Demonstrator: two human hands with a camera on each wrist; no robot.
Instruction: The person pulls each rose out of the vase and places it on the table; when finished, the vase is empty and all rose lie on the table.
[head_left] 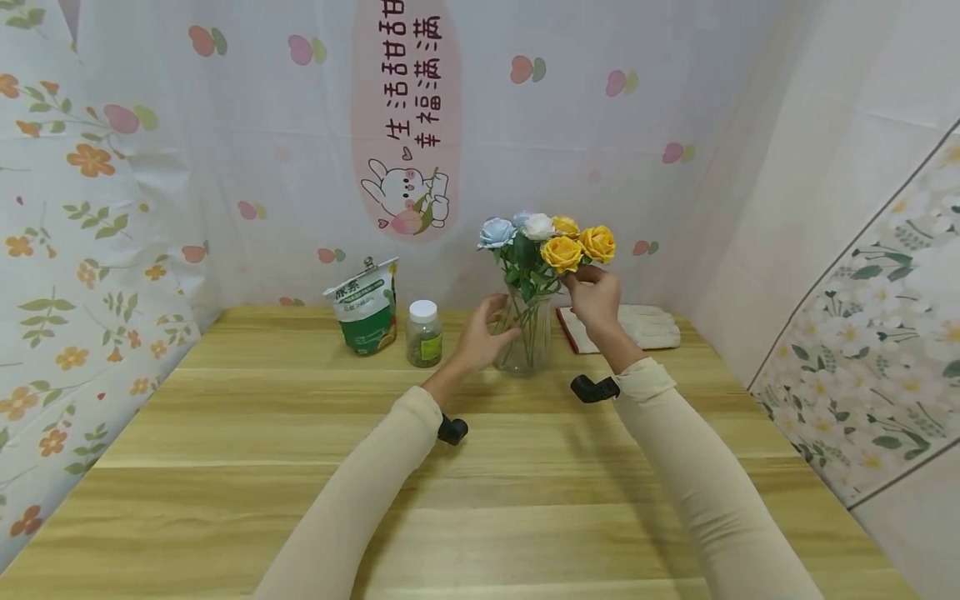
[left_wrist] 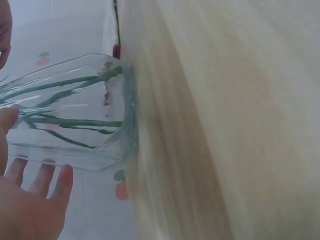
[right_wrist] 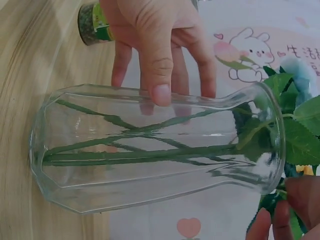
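Note:
A clear glass vase [head_left: 534,346] stands upright at the back of the table. It holds artificial roses: pale blue [head_left: 497,233], white [head_left: 537,227] and yellow [head_left: 561,253]. My left hand [head_left: 480,337] holds the vase from the left, thumb at the near side and fingers behind the glass, as the right wrist view shows. Just above the rim on the right, my right hand [head_left: 596,300] pinches a stem under the yellow roses, its fingertips partly hidden by leaves. Through the glass, green stems [right_wrist: 150,157] cross inside the vase.
Left of the vase stand a jar with a white lid [head_left: 425,340] and a clipped green-and-white pouch [head_left: 366,312]. Folded pale gloves [head_left: 648,327] lie behind my right hand. A printed curtain [head_left: 300,167] hangs directly behind the wooden table [head_left: 480,508].

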